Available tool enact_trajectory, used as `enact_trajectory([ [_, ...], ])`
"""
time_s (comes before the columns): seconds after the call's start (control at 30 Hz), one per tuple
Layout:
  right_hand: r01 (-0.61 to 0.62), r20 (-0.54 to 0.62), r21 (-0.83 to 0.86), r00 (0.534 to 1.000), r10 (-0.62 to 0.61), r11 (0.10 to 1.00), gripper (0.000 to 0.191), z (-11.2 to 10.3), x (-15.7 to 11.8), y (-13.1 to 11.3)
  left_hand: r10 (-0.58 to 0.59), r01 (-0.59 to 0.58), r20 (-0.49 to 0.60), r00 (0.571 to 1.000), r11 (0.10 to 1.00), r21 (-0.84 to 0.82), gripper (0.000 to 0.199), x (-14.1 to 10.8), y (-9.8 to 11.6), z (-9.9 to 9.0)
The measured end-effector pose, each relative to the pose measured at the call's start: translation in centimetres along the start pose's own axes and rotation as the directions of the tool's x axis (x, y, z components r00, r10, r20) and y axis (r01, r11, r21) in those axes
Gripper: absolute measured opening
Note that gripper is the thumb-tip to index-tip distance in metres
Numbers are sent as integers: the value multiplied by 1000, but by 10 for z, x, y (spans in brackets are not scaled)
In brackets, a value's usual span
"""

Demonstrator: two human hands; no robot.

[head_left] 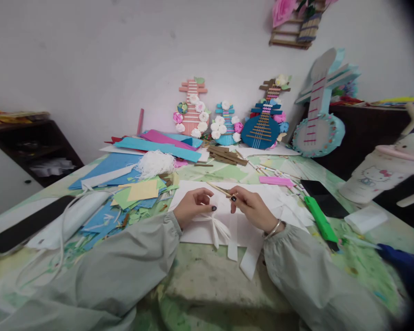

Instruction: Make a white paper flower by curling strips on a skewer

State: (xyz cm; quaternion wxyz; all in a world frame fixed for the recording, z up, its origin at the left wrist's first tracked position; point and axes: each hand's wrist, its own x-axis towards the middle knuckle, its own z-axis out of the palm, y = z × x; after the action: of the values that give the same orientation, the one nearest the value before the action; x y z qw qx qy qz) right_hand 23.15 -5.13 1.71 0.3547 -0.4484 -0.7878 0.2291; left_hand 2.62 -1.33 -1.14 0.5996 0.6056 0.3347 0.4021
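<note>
My left hand (195, 207) is curled, thumb and fingers drawn toward each other. What it pinches, if anything, blends into the white behind it. Just below its thumb is a bundle of folded white paper strips (221, 231), gathered at one end and fanned out. My right hand (253, 209) grips a thin tan stick (214, 187), which points up and left toward my left fingers. A dark pointed part (222, 189) shows beside the stick; I cannot tell what it is. Both hands are over white paper sheets (193, 236), where a loose white strip (232, 243) hangs past the front edge.
Paper scraps (143, 189) and white shredded strands (156, 164) lie left. A green cutter (320, 220), a black phone (324, 197) and a tumbler (376, 177) are right. Decorated paper lutes (262, 126) lean on the wall. A dark phone (31, 223) and cable lie far left.
</note>
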Motion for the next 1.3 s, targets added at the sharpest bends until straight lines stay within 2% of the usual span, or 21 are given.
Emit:
enact_trajectory([
  [0.13, 65, -23, -82, 998, -67, 995, 17, 5, 1, 4, 25, -26, -23, 999, 999, -25, 31, -1, 3, 1],
  [0.27, 116, -53, -93, 991, -121, 989, 16, 9, 1, 6, 6, -8, -38, 999, 999, -53, 34, -1, 6, 3],
  [0.37, 103, -55, -26, 993, -105, 994, 24, 10, 0, 5, 8, -8, -8, 1000, 997, -78, 37, -2, 9, 4],
  [0.57, 84, 14, 18, 996, -84, 996, 30, 9, -3, 0, -21, 24, 59, 998, 998, -51, 32, -5, 11, 4],
  [0.7, 91, 5, 27, 996, -91, 996, 40, 8, -4, -1, -48, 50, 36, 998, 998, -48, 32, -5, 10, 3],
  [0.83, 133, 2, -21, 991, -133, 991, 31, 7, -3, -1, -40, 41, 14, 999, 999, -21, 27, -6, 10, 3],
  [1.0, 146, -35, -61, 988, -148, 987, 36, 7, -3, -1, 9, -9, 8, 1000, 1000, 7, 28, -5, 10, 3],
  [1.13, 107, -50, -6, 993, -107, 994, 28, 7, -3, -2, 67, -67, -1, 998, 997, 40, 25, -3, 6, 2],
  [1.3, 54, -81, 89, 996, -47, 995, 26, 9, -2, -7, 99, -99, 28, 995, 995, -18, 23, -4, 5, 3],
])
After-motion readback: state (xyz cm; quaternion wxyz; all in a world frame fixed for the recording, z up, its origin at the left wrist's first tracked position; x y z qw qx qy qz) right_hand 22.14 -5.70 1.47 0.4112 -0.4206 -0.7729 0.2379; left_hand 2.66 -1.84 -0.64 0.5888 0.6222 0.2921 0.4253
